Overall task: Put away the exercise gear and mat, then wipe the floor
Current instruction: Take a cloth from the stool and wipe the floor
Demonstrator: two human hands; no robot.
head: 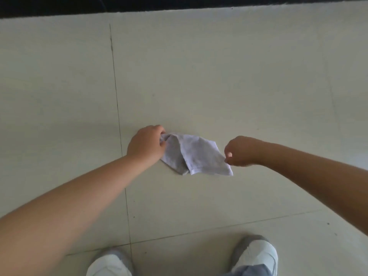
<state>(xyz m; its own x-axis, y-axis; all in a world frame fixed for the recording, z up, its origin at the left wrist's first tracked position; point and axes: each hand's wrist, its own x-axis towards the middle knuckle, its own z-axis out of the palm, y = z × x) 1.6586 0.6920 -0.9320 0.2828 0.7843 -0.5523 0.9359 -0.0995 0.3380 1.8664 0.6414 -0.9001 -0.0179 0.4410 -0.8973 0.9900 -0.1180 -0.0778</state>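
One cloth [196, 154], two hands, two shoes: that is the whole count in front of me. The cloth is pale grey-white, partly folded over itself, with a darker fold on its left half and a stitched hem along its lower edge. It sits low over the pale tiled floor [219, 66]; whether it lies flat on the tiles or hangs just above them I cannot tell.

My left hand [146, 143] is at the cloth's left end, fingers curled round a bunched corner so that the fabric gathers under my knuckles. My right hand [242, 151] is at the opposite end, thumb and forefinger pinched on the right edge of the cloth, the other fingers curled loosely above. So the cloth stretches between my two hands, with its lower corners drooping towards me below the line of my wrists.

Both forearms are bare and reach forward from the lower corners of the view. My left shoe [108, 264] and right shoe [256, 255], both white with grey trim, stand on the tiles near the bottom edge, well apart from the cloth. Dark grout lines [117, 108] cross the floor, one running just left of my left hand. A black strip [179, 3] borders the floor at the far edge.
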